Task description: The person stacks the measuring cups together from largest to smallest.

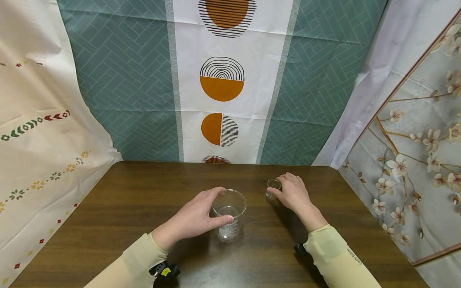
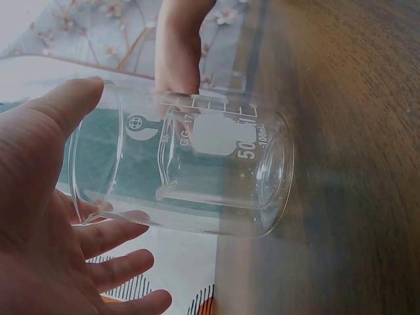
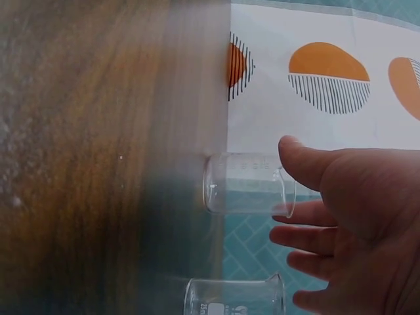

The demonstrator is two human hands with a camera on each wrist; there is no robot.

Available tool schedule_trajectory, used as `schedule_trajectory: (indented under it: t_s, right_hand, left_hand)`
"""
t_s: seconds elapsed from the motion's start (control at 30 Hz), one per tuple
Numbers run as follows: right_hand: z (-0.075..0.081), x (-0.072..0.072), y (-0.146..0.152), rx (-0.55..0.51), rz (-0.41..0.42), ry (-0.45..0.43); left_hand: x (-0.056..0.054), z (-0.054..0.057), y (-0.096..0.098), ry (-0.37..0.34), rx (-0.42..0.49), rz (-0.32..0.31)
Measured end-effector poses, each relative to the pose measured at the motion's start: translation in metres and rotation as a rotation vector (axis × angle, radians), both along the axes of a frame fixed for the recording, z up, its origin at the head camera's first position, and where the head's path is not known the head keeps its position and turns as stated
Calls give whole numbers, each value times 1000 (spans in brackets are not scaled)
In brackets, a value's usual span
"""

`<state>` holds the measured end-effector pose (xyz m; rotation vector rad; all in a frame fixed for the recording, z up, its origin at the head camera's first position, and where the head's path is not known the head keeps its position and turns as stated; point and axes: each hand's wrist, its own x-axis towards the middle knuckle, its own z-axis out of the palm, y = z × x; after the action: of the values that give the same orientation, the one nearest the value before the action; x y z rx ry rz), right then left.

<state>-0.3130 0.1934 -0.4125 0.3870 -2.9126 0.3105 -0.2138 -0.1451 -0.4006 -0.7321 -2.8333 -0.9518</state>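
Apparently pinching big beaker (image 1: 227,231), lower center, with left hand (image 1: 194,214), small beaker (image 1: 272,185), right of center, with right hand (image 1: 293,193); spread rim-wide, likely steadying both upright.

pale yellow sleeves (image 1: 135,258) | right: dark lettering (image 1: 354,256) | black wrist gear (image 1: 173,273)

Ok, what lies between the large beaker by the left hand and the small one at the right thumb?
Only bare tabletop separates the large beaker from the small beaker; the head view shows that stretch.
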Motion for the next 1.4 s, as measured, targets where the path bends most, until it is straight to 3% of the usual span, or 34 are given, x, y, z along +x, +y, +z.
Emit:
schedule_trajectory:
  t_s: [1.4]
  right_hand:
    - [-9,-4,1,-70,4,27]
  left_hand:
    - [1,1,1,-6,6,-2]
